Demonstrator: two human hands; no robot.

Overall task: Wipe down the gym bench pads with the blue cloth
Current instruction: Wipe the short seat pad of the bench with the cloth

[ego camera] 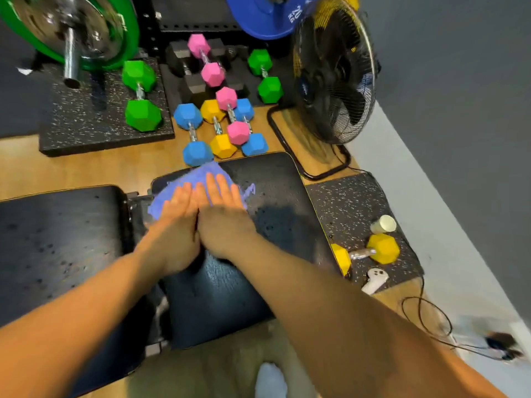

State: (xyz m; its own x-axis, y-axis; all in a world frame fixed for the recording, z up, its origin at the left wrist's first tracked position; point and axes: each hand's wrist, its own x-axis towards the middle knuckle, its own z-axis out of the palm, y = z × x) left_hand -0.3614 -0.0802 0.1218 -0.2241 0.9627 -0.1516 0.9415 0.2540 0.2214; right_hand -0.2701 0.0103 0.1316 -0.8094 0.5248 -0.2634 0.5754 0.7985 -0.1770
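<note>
The blue cloth lies on the far left part of the black seat pad, which shows wet droplets. My left hand and my right hand press side by side on the cloth, fingers straight and flat. A second, longer black pad lies to the left, across a metal hinge gap.
Coloured dumbbells lie on the floor just beyond the pad. A black floor fan stands at the far right. On the speckled mat to the right are a yellow dumbbell, a white cup and a white controller. A green weight plate on a bar sits far left.
</note>
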